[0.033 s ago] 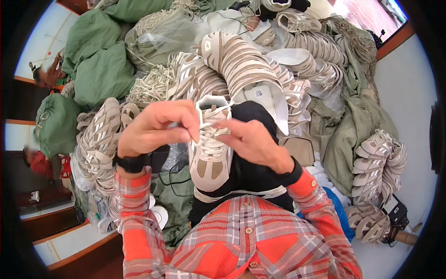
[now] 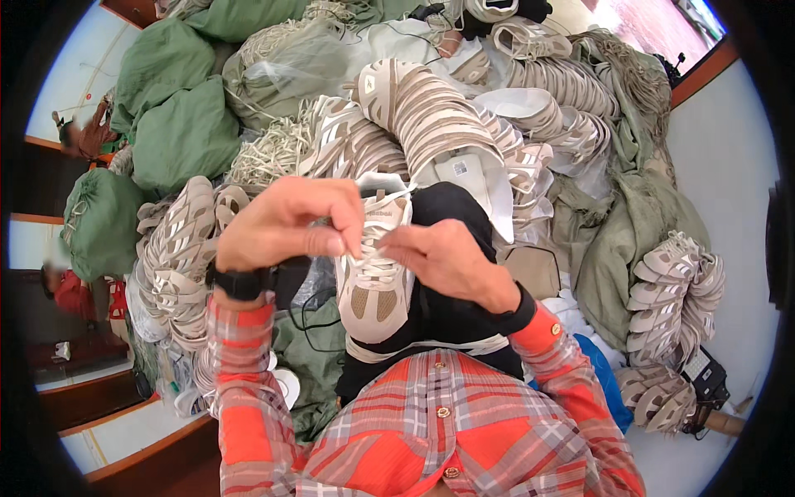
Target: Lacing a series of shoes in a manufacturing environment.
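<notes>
The shoe upper (image 2: 371, 325) rests on the lap (image 2: 447, 319), between the left grip (image 2: 290, 219) and right grip (image 2: 455, 261) and extending to their near side. Both grips appear closed, fingertips pinched together on the lace (image 2: 379, 273); the contact is partly hidden. Lacing is judged partly complete: crossing rows are in place just nearside of the grips; the upper section probably remains. The toe points toward the plaid shirt (image 2: 397, 389); the long axis runs nearly straight outward.
</notes>
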{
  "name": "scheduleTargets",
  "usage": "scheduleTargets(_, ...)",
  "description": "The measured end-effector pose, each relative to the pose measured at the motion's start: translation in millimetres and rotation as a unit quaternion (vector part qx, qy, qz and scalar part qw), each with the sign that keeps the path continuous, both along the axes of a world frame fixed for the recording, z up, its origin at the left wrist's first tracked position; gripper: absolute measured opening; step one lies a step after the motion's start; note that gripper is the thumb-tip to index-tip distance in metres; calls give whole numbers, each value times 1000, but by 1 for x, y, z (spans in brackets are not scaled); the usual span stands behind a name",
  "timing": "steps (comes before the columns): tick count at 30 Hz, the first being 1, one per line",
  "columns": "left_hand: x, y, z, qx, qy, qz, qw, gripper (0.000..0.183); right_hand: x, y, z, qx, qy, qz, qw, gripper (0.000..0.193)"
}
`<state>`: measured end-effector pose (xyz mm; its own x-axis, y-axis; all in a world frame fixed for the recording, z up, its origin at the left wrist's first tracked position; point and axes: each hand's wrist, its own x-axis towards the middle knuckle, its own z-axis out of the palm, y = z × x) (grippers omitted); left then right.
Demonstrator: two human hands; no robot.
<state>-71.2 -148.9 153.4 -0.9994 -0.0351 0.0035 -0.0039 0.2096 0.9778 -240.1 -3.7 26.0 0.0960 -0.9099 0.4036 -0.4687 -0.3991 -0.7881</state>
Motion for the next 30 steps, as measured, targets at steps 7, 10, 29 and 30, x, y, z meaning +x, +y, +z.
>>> scheduleTargets(7, -57, -28, -112, -537, -274, 29, 797, 38, 13, 17, 12, 17, 92, 38, 995, 9)
scheduleTargets(10, -60, -27, -125, -381, -208, 68, 898, 37, 8, 16, 29, -31, 75, 25, 996, 12)
scheduleTargets(29, -31, 45, -50, 74, 99, 382, 916, 21, -33, -41, 104, 72, -71, -63, 993, 18)
scheduleTargets(30, -29, 51, -45, 38, 82, 396, 914, 20, -35, -38, 105, 62, -27, -45, 997, 16)
